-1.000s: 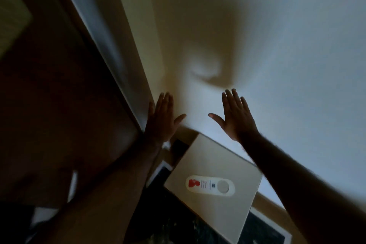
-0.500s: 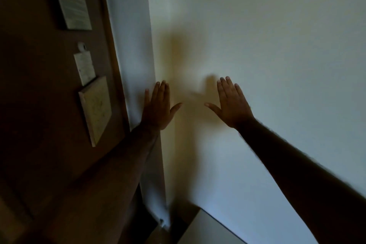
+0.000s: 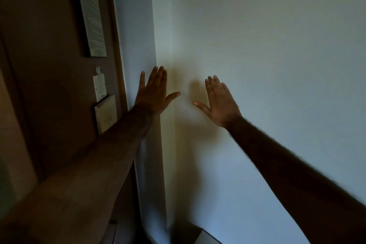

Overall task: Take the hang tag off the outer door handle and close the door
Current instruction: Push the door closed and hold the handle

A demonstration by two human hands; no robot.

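The one camera on my head looks forward, close to the white wall [image 3: 257,65], with the brown door [image 3: 39,65] at its left.

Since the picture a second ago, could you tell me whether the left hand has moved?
Cannot tell: the camera tilted up. The left hand hardly shifted against the wall corner.

The door [image 3: 43,85] is a plain dark brown, and the framed notice [image 3: 91,14] on it is pale grey-white with fine rows of dark print too small to read. Below it, a small white card [image 3: 100,87] sits above a cream, faintly mottled holder [image 3: 106,113]. The wall [image 3: 267,45] is plain off-white, shading yellowish near the corner and bluish lower down.
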